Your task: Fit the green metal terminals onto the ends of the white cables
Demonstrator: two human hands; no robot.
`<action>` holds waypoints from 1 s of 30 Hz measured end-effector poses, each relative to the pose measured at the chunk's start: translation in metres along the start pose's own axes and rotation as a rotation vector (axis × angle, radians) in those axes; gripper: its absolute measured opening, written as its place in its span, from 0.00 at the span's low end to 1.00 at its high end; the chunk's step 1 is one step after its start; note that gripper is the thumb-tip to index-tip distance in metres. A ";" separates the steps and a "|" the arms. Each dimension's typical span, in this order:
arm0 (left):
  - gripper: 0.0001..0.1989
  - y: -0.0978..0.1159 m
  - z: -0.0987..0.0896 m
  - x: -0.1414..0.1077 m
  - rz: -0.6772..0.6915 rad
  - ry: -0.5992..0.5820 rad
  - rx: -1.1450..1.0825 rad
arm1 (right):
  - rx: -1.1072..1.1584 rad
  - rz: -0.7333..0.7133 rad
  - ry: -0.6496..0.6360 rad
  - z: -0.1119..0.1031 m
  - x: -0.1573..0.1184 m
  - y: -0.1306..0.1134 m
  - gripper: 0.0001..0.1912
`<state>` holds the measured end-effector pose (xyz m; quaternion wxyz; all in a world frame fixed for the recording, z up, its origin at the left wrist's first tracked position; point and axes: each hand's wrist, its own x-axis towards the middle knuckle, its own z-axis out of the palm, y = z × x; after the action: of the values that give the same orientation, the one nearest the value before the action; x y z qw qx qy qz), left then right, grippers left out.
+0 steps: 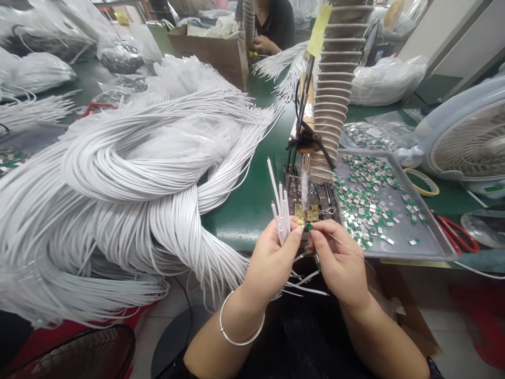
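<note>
My left hand (274,255) is closed round several white cables (281,208), their stripped ends pointing up. Pinched in my right hand (338,258) is a small green circuit board (309,226) with a thin wire (349,246), which looks like solder, trailing over the fingers. Both sets of fingertips meet just below the tip of a soldering iron (305,181), fixed upright in a stand. The exact contact between cable, board and iron is too small to make out. More white cable ends (305,279) hang below my hands.
Thick bundles of white cable (130,184) cover the bench's left side. A grey tray (426,242) of small circuit boards lies right, near a fan (469,137) and red-handled pliers (457,234). A ribbed hose (337,79) hangs behind the iron. Another person (272,26) sits opposite.
</note>
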<state>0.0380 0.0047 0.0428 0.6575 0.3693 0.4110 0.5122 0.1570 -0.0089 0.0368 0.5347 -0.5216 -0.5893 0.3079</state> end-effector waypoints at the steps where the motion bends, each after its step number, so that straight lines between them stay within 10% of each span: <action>1: 0.08 0.000 0.000 0.000 -0.001 -0.004 -0.003 | -0.003 0.001 -0.002 0.000 0.000 0.000 0.04; 30: 0.08 -0.003 -0.002 0.000 -0.009 -0.037 -0.002 | -0.064 -0.029 0.003 0.001 -0.002 0.006 0.03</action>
<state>0.0374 0.0042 0.0392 0.6679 0.3762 0.3998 0.5026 0.1577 -0.0086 0.0304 0.5230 -0.5301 -0.6057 0.2803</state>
